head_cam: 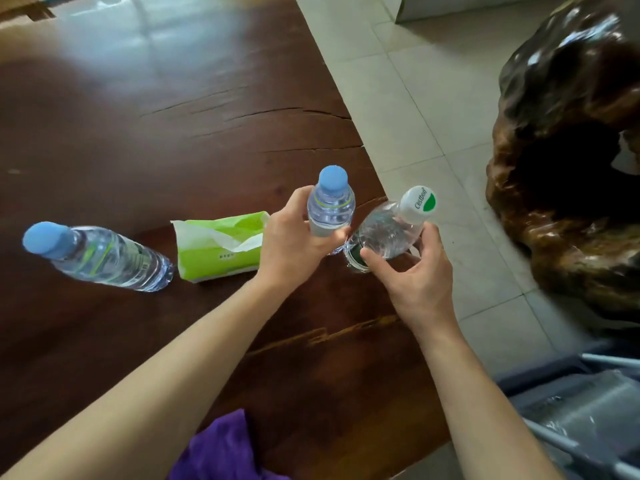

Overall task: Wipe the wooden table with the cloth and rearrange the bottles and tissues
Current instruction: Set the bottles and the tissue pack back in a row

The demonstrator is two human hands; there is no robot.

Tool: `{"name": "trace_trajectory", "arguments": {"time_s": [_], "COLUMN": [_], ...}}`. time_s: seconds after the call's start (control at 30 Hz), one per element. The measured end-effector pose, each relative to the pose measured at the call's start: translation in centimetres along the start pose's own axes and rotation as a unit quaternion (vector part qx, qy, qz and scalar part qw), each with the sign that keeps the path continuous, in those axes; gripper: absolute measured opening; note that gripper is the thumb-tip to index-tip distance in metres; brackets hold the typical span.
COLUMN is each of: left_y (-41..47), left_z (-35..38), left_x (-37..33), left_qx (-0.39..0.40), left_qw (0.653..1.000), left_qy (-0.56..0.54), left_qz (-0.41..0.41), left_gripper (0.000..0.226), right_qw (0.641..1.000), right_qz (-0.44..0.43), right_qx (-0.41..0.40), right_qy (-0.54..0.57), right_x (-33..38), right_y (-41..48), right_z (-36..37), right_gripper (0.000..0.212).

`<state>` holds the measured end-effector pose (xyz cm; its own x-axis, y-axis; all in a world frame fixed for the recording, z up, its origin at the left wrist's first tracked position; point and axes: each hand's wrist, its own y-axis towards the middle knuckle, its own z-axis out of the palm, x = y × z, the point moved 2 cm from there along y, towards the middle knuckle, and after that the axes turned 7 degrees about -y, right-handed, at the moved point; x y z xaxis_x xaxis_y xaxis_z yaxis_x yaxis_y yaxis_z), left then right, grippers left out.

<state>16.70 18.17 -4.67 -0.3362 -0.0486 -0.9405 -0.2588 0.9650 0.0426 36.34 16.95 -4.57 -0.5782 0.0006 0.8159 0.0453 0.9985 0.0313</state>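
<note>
My left hand grips a clear water bottle with a blue cap near the right edge of the dark wooden table. Right beside it, my right hand holds a clear bottle with a white and green cap; the two bottles nearly touch. A second blue-capped bottle stands at the left. Between it and my left hand lies a green tissue pack with a white tissue sticking out. A purple cloth lies at the table's near edge, under my left forearm.
The table's right edge runs diagonally beside a pale tiled floor. A large glossy carved wood stump stands on the floor to the right. A grey chair with metal bars is at the lower right.
</note>
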Motion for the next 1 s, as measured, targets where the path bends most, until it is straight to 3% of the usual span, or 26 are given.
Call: {"name": "trace_trajectory", "arguments": {"time_s": [0.2, 0.4, 0.77, 1.0], "left_y": [-7.4, -15.5, -22.9, -22.5], "left_z": [-3.8, -10.7, -24.9, -31.8], "left_x": [-0.7, 0.5, 4.8, 7.4], "left_qx": [-0.075, -0.184, -0.356, -0.409], "left_qw": [0.997, 0.980, 0.915, 0.891], "left_qy": [-0.009, 0.011, 0.103, 0.109], "left_qz": [-0.004, -0.072, -0.158, -0.163], "left_gripper": [0.058, 0.059, 0.055, 0.054], "right_qw": [0.998, 0.986, 0.949, 0.945], "right_qz": [-0.036, -0.085, -0.172, -0.193], "right_qx": [0.050, 0.140, 0.265, 0.263], "right_qy": [-0.031, -0.027, 0.017, 0.026], "right_x": [2.0, 5.0, 13.3, 18.6], "right_y": [-3.7, -7.8, -12.4, -14.4], "right_z": [-1.6, 0.4, 12.7, 21.2], "right_gripper": [0.070, 0.067, 0.067, 0.065]}}
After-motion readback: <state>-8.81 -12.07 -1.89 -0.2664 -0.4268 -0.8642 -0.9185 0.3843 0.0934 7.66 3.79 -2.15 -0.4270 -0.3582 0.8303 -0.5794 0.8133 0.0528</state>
